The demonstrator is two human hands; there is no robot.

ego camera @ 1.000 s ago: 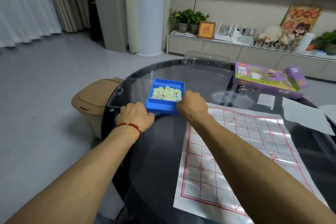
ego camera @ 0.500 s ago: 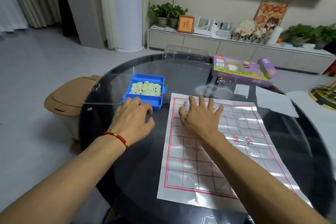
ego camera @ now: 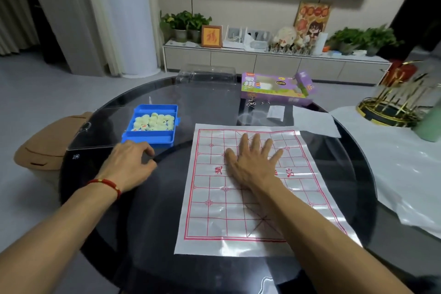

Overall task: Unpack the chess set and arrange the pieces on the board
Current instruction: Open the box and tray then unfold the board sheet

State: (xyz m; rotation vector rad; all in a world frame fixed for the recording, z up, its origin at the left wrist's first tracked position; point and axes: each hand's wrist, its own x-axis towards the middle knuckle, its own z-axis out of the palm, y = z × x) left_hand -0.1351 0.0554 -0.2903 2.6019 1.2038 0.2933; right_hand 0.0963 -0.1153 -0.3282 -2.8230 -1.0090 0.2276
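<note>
Right hand point(ego camera: 253, 162) flat, fingers spread, pressing white red-gridded paper board point(ego camera: 241, 198). Left hand point(ego camera: 130, 166) loosely curled, empty (beside blue plastic tray point(ego camera: 150, 139)). Smooth creases outward before placing pieces

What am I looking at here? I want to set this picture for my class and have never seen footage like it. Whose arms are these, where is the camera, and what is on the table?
No machine: a person wears a camera on the head, looking down at their own arms. The right hand lies flat, fingers spread, on the paper chess board. The left hand rests on the dark round table near the blue tray of pale chess pieces; it holds nothing. Farther back lies the purple box.
</note>
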